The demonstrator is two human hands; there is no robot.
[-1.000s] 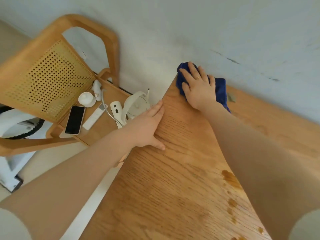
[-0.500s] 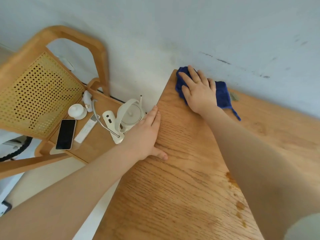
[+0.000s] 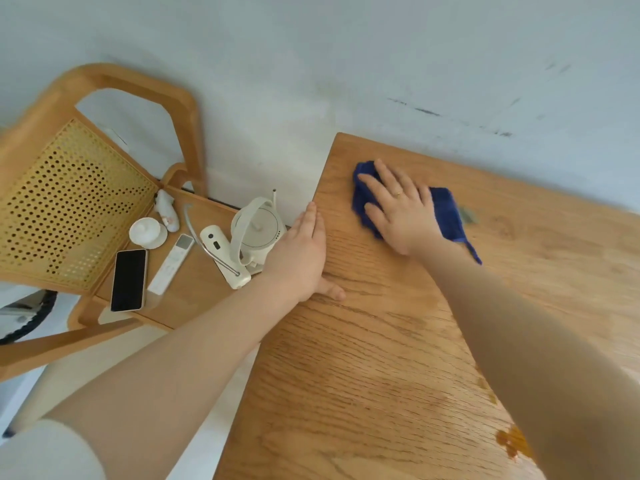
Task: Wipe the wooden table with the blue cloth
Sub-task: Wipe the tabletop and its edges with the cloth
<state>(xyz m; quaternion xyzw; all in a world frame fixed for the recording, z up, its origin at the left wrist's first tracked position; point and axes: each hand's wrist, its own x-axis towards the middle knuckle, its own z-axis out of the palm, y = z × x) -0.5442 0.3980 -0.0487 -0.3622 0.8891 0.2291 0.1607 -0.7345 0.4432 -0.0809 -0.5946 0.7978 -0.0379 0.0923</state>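
Observation:
The wooden table [image 3: 398,341] fills the lower right, its far edge against a pale wall. A blue cloth [image 3: 446,213] lies flat on it near the far left corner. My right hand [image 3: 398,206] presses down on the cloth with fingers spread; most of the cloth is hidden under the palm. My left hand [image 3: 301,254] rests flat on the table's left edge, fingers together, thumb on the tabletop, holding nothing. Brown stains [image 3: 512,441] mark the wood beside my right forearm.
A wooden chair [image 3: 69,202] with a perforated back stands left of the table. Its seat holds a white kettle [image 3: 256,230], a black phone [image 3: 128,280], a white remote [image 3: 171,263], a small lidded cup [image 3: 148,232] and other white items. The wall [image 3: 346,64] runs behind.
My right hand has slid the cloth off the far left corner, toward me and to the right along the tabletop. My left hand stays on the table's edge. The view has tilted.

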